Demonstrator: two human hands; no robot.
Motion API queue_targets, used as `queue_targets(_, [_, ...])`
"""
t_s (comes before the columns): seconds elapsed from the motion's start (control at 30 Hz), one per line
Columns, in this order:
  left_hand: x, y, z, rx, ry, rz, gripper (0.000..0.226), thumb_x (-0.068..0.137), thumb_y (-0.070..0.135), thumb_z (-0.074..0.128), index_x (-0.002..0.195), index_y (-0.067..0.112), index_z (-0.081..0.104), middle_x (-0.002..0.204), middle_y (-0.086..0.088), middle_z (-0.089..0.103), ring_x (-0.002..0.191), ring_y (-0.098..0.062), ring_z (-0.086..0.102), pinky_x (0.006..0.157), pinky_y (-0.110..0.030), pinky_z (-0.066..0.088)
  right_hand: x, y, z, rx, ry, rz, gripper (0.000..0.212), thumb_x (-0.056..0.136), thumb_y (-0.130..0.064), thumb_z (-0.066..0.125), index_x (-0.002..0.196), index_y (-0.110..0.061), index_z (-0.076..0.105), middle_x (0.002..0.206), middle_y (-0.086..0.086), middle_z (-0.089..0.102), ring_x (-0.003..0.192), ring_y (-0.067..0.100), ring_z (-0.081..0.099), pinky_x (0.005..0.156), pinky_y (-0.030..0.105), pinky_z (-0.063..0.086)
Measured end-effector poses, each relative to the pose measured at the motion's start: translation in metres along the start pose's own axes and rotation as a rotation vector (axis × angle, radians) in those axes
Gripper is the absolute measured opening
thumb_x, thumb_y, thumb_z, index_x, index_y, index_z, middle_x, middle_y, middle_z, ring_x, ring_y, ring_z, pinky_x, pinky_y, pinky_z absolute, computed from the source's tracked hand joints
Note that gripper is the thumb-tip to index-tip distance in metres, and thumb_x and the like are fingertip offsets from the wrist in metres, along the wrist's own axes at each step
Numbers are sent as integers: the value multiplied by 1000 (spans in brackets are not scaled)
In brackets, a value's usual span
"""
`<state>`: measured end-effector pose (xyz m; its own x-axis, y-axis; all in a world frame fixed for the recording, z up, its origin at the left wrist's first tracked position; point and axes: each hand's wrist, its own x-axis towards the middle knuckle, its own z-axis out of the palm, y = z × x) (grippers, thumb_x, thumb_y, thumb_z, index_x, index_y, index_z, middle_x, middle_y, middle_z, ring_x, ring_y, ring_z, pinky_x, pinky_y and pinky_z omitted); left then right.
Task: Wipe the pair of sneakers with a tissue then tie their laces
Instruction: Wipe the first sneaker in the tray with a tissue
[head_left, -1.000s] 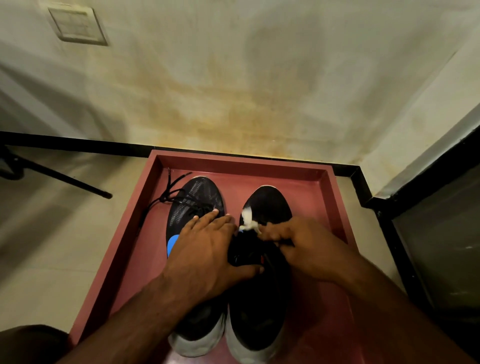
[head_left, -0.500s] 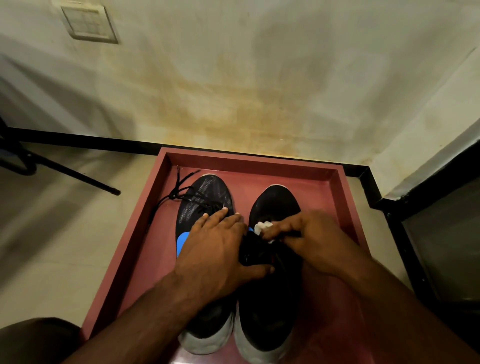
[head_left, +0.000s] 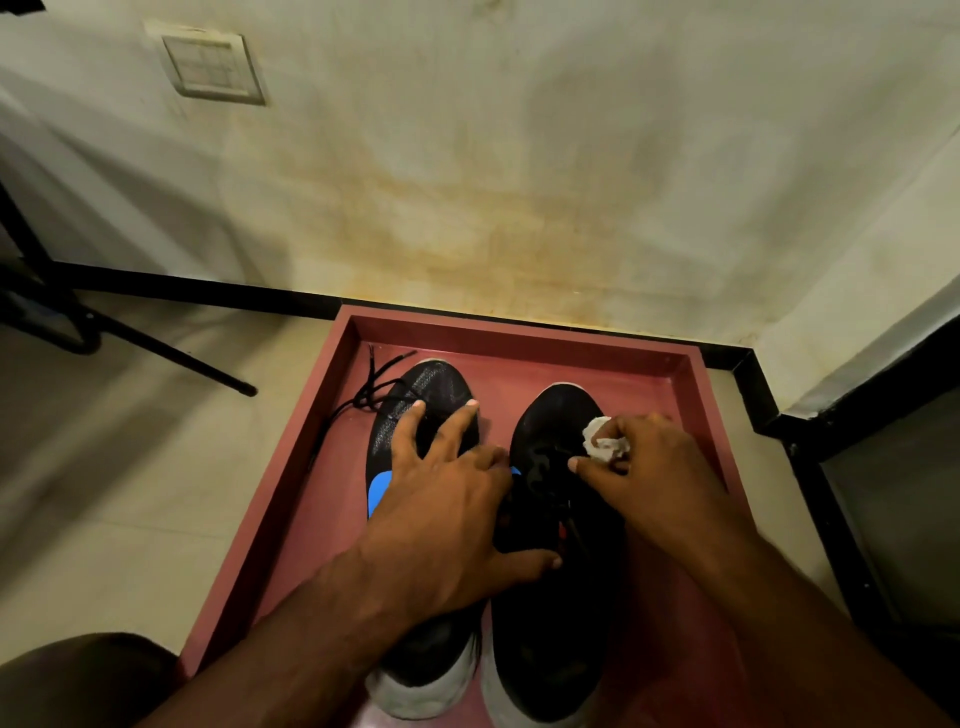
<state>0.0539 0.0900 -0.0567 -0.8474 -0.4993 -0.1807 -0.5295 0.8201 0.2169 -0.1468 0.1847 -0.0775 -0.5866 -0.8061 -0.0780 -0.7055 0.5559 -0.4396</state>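
Two black mesh sneakers with white soles sit side by side in a shallow maroon rectangular tray (head_left: 291, 483), toes toward twelve o'clock. The left hand (head_left: 441, 514) lies flat with fingers spread over the left sneaker (head_left: 441, 384), its grip released. The right hand (head_left: 649, 478) has its grip clenched around a crumpled white tissue (head_left: 602, 441), pressed on the right sneaker (head_left: 550, 415). Loose black laces (head_left: 374, 395) trail toward ten o'clock.

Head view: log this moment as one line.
wiping | right hand pinches tissue on right sneaker | left hand rests on left sneaker | left laces untied
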Motion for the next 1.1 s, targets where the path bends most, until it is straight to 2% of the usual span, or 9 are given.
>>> queue_targets(0.2, [4,-4,5,-71,-44,62,71,78,89,44,118,33,61,136,15,60,138,-5,45,128,-49,7,15,-4,3,107,169,-169,27,98,-18,68,124,-17,73,127,1,67,111,16,66,93,21,53])
queue_targets(0.33, [8,-5,12,-57,-18,46,68,76,91,42,105,33,62,124,17,64,128,-3,52,127,-42,14,14,-21,19,18,-151,-342,42,105,-22,54,146,-16,58,161,-6,44,145,13,45,115,19,29])
queue_targets(0.47, [7,-4,12,-75,-19,32,76,76,90,48,126,34,61,137,17,61,137,-3,46,129,-42,9,10,-16,17,78,-118,-323,30,95,-36,57,93,-20,82,113,-9,79,96,3,72,86,24,58])
queue_targets(0.57, [7,-4,11,-72,-27,37,79,77,89,50,133,34,59,143,15,58,142,-5,42,129,-42,7,16,-11,13,142,182,-270,44,95,-35,61,57,-12,65,59,1,66,50,11,56,49,32,46])
queue_targets(0.67, [9,-4,13,-61,-23,41,78,76,89,49,131,35,59,139,15,60,140,-6,44,129,-43,9,18,-14,16,122,122,-319,21,102,-29,61,111,-20,77,117,-3,74,103,6,67,92,26,55])
queue_targets(0.77, [9,-3,15,-61,10,28,72,76,88,49,124,35,61,128,17,64,132,-4,50,128,-41,12,15,-14,22,17,-305,-356,47,107,-43,50,152,-33,50,163,-17,33,153,3,24,124,26,23])
queue_targets(0.87, [9,-3,17,-67,-12,-1,77,76,88,51,133,35,57,137,16,61,139,-4,44,129,-41,9,12,-16,17,164,-309,-381,33,104,-48,54,86,-34,79,102,-14,78,94,0,71,83,23,54])
queue_targets(0.97, [10,-2,15,-57,-29,-27,70,76,88,52,119,33,60,138,14,61,141,-7,43,129,-43,10,11,-18,13,125,-48,-389,57,100,-45,61,49,-22,50,47,-5,50,43,13,47,47,24,35])
queue_targets(1.1, [10,-3,16,-48,-25,-35,63,75,89,52,105,34,61,133,13,63,139,-7,45,128,-43,11,9,-19,14,-18,-60,-369,24,96,-35,61,109,-22,78,119,-9,71,106,7,66,90,23,51])
